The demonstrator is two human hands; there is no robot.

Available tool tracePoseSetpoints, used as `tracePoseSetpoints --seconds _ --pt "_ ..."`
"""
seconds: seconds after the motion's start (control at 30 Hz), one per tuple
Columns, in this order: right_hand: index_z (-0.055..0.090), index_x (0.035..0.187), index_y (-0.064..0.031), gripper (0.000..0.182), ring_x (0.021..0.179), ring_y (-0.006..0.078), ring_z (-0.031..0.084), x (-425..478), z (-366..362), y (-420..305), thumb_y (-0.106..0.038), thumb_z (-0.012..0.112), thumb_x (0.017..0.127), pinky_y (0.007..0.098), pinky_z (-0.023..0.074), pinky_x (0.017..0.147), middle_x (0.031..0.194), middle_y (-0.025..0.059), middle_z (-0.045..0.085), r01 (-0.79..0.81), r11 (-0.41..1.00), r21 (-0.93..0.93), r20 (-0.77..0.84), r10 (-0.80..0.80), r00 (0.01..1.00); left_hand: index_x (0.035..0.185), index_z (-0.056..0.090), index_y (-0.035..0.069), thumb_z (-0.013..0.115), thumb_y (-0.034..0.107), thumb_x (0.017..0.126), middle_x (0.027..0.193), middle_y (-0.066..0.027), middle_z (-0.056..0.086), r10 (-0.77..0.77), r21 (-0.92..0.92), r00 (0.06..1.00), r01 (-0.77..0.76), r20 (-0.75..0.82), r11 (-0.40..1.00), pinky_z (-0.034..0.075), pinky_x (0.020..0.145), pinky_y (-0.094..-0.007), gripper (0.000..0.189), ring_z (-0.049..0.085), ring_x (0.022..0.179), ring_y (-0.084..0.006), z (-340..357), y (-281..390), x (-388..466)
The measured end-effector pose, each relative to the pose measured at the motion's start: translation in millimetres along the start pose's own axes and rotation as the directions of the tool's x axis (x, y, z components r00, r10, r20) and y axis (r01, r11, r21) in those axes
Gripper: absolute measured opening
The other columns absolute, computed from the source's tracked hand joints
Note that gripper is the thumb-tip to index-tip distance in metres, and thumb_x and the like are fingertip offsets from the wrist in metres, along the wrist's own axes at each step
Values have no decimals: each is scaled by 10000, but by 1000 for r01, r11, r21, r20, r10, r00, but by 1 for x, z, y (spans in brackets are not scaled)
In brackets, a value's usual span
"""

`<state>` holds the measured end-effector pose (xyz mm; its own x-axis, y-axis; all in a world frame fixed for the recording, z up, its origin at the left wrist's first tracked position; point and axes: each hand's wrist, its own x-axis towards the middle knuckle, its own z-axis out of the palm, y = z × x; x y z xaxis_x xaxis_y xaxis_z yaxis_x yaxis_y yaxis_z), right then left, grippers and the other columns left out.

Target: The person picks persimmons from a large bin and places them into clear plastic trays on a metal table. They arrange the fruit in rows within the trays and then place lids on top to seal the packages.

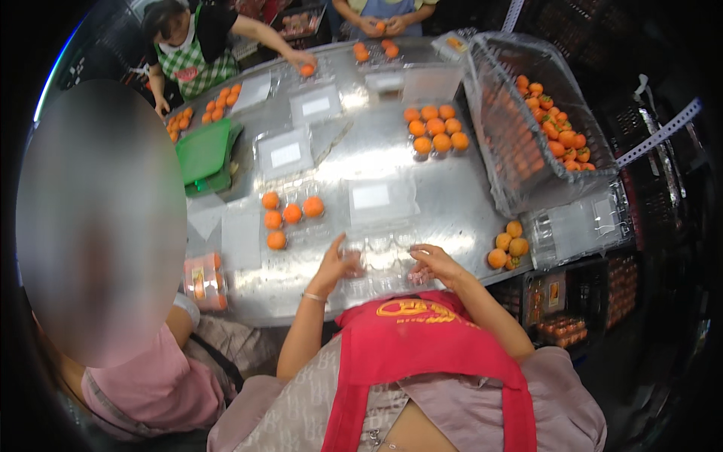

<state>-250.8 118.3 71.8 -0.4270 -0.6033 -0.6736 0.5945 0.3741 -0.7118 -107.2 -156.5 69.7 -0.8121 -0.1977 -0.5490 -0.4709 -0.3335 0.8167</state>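
My left hand [337, 264] and my right hand [438, 264] are over the two sides of a clear plastic fruit tray [381, 263] with round hollows, at the table edge before me. Both hands have fingers apart; whether they touch the tray is unclear. Just behind it lies a clear plastic lid with a white label [370, 196]. A tray of orange persimmons [292, 213], partly filled, lies to the left. Farther back on the right, several persimmons [435, 126] stand in rows. A few yellower persimmons [510, 246] lie at the table's right edge.
A plastic-lined crate [491, 141] of persimmons stands at the right. A green scale [206, 155] and a packed fruit box [204, 282] are on the left of the metal table [344, 169]. One person sits close at my left; two others work across the table.
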Motion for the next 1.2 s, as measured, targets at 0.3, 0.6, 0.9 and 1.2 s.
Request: tracePoseSetpoints --seconds 0.3,0.6,0.9,1.2 --pt "511 1186 30 683 628 208 651 113 -19 -41 -568 703 917 362 534 511 837 152 674 126 990 -65 -377 -141 915 1647 104 194 564 -118 907 1424 -215 499 189 99 979 -196 76 976 617 719 -336 925 664 864 -186 7 -23 -2" --pt "639 1126 -24 280 747 311 669 1 1 -150 -264 629 982 437 504 700 844 152 699 568 644 -513 -556 -753 352 1635 70 96 613 106 984 1363 -187 550 656 126 755 -651 5 748 586 732 -294 848 643 869 -148 43 49 -43" --pt "613 1016 -92 142 544 27 446 -253 -220 -88 -225 658 998 191 289 423 704 -30 550 851 344 -397 -911 -261 -320 1603 210 74 527 267 1068 1238 -166 630 535 83 840 -530 -87 844 549 743 -301 651 639 827 -165 49 27 -37" --pt "649 1158 2 346 910 399 718 -246 -394 59 -263 619 938 477 563 817 1025 212 736 173 979 -105 -721 45 -691 1591 230 76 548 261 1062 1213 -155 635 371 161 928 -372 36 914 542 739 -297 644 638 826 -164 55 6 -32"
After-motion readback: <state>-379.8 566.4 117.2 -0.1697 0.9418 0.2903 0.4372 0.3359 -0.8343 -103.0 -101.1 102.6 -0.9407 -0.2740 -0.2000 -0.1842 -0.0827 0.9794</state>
